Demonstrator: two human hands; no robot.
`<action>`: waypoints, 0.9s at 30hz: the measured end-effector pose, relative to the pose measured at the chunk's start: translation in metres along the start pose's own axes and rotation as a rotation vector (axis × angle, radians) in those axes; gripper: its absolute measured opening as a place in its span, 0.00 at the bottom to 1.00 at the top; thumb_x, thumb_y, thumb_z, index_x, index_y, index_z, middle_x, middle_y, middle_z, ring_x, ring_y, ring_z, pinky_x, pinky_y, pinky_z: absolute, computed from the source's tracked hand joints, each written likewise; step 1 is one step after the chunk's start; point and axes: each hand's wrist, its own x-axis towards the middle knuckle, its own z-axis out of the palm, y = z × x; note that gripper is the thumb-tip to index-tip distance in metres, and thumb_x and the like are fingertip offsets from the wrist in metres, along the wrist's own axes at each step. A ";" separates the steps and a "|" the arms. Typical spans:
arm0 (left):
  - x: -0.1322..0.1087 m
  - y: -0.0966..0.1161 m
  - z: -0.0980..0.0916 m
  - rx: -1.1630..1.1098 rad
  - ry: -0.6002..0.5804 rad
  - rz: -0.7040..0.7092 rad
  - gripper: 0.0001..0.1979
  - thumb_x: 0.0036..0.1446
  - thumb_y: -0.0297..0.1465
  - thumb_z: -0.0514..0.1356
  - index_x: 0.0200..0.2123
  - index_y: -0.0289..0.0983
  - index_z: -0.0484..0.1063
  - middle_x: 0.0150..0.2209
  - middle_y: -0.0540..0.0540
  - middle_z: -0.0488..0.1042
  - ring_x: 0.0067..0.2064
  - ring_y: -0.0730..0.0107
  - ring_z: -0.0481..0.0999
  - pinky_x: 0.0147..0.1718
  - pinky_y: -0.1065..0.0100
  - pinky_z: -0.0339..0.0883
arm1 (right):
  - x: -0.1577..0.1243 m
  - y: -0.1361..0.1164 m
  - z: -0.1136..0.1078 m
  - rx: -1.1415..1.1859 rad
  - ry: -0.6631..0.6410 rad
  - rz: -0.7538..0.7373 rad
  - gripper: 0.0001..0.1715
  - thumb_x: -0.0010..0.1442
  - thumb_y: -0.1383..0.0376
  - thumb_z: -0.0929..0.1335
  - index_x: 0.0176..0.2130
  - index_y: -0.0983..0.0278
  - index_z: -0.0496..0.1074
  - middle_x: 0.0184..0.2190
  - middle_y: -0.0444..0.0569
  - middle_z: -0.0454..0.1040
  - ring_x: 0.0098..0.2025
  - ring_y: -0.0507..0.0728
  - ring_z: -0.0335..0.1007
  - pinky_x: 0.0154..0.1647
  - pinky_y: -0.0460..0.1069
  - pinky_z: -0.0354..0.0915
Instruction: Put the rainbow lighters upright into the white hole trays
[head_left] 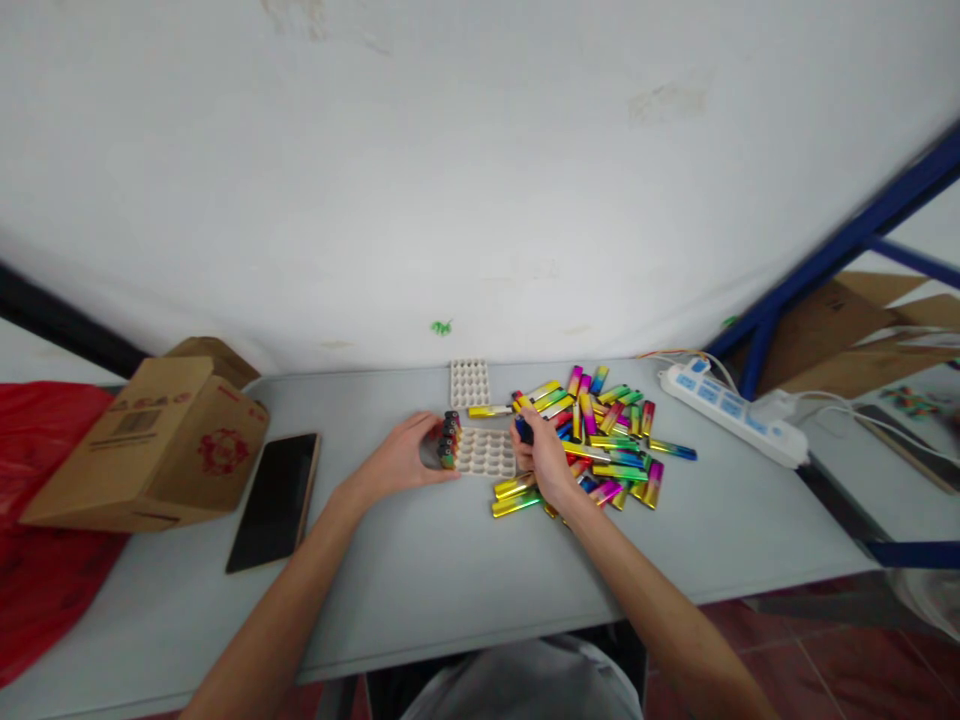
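A white tray (487, 452) with rows of round holes lies on the table, and several dark-topped lighters (449, 440) stand upright in its left end. My left hand (409, 455) curves around that end, thumb at the near edge and fingers at the far side. My right hand (544, 455) is closed on a lighter (519, 402) with a red and yellow end, just right of the tray; its fingers partly hide it. Beside and beneath this hand spreads a loose pile of shiny multicoloured lighters (611, 472).
Behind the tray sits a second white holed tray (469, 383). A dark tablet-like slab (274, 500), a cardboard box (150, 450) and a red bag (49, 560) are on the left. To the right lie a power strip (735, 410) with cables and a blue frame (761, 350).
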 end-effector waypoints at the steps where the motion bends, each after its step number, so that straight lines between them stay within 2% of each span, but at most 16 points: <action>1: 0.000 0.000 0.000 0.001 -0.001 0.001 0.31 0.45 0.55 0.78 0.42 0.40 0.75 0.43 0.43 0.80 0.43 0.50 0.79 0.46 0.54 0.74 | 0.000 -0.001 0.000 0.005 -0.028 -0.010 0.38 0.58 0.29 0.69 0.24 0.58 0.65 0.17 0.35 0.49 0.19 0.48 0.36 0.18 0.45 0.38; 3: 0.000 0.000 0.000 0.003 0.000 0.005 0.31 0.45 0.55 0.78 0.42 0.41 0.75 0.43 0.43 0.80 0.43 0.50 0.79 0.47 0.54 0.75 | -0.001 -0.002 0.000 -0.006 -0.084 -0.078 0.40 0.61 0.27 0.67 0.28 0.59 0.69 0.18 0.35 0.51 0.19 0.49 0.40 0.18 0.46 0.42; 5: 0.000 0.000 0.000 0.001 0.003 0.007 0.32 0.44 0.55 0.78 0.42 0.40 0.75 0.43 0.43 0.80 0.43 0.50 0.79 0.47 0.54 0.75 | -0.003 -0.002 -0.001 -0.061 -0.096 -0.199 0.39 0.65 0.28 0.65 0.34 0.59 0.73 0.21 0.38 0.59 0.21 0.51 0.50 0.21 0.47 0.52; 8: -0.001 0.000 0.002 -0.008 0.011 0.009 0.32 0.45 0.55 0.78 0.43 0.40 0.75 0.43 0.42 0.79 0.44 0.50 0.79 0.46 0.54 0.75 | -0.003 0.002 -0.003 -0.223 -0.037 -0.369 0.33 0.69 0.34 0.65 0.44 0.59 0.76 0.31 0.45 0.73 0.30 0.57 0.69 0.33 0.51 0.69; 12: -0.002 0.001 0.003 -0.028 0.026 0.007 0.33 0.44 0.53 0.79 0.46 0.40 0.76 0.47 0.41 0.81 0.48 0.47 0.80 0.51 0.52 0.75 | -0.001 0.009 -0.003 -0.384 -0.040 -0.493 0.25 0.72 0.43 0.67 0.51 0.59 0.74 0.41 0.51 0.81 0.43 0.62 0.81 0.45 0.55 0.77; 17: -0.002 0.003 0.003 -0.019 0.016 0.000 0.33 0.44 0.52 0.80 0.46 0.39 0.76 0.47 0.41 0.81 0.49 0.46 0.80 0.53 0.53 0.75 | 0.006 0.011 0.001 -0.475 -0.071 -0.635 0.15 0.72 0.52 0.70 0.51 0.59 0.73 0.46 0.54 0.85 0.51 0.63 0.85 0.56 0.57 0.79; 22: -0.002 0.002 0.004 -0.010 0.016 0.018 0.32 0.44 0.50 0.80 0.45 0.39 0.75 0.47 0.40 0.81 0.49 0.46 0.80 0.53 0.53 0.75 | 0.017 0.016 0.002 -0.687 -0.116 -0.716 0.11 0.76 0.58 0.68 0.53 0.59 0.73 0.47 0.54 0.86 0.51 0.64 0.87 0.53 0.58 0.80; 25: -0.003 0.001 0.006 -0.013 0.024 0.024 0.31 0.46 0.49 0.80 0.45 0.39 0.75 0.47 0.41 0.80 0.49 0.47 0.80 0.53 0.54 0.75 | 0.022 0.022 0.004 -0.811 -0.151 -0.750 0.12 0.77 0.61 0.67 0.57 0.60 0.73 0.46 0.55 0.87 0.49 0.64 0.87 0.51 0.58 0.80; 27: -0.003 0.002 0.006 -0.014 0.023 0.024 0.30 0.46 0.49 0.80 0.45 0.39 0.74 0.48 0.41 0.80 0.50 0.47 0.80 0.53 0.54 0.75 | 0.023 0.024 0.005 -0.902 -0.158 -0.786 0.13 0.77 0.64 0.67 0.59 0.60 0.74 0.48 0.56 0.86 0.50 0.65 0.86 0.53 0.59 0.79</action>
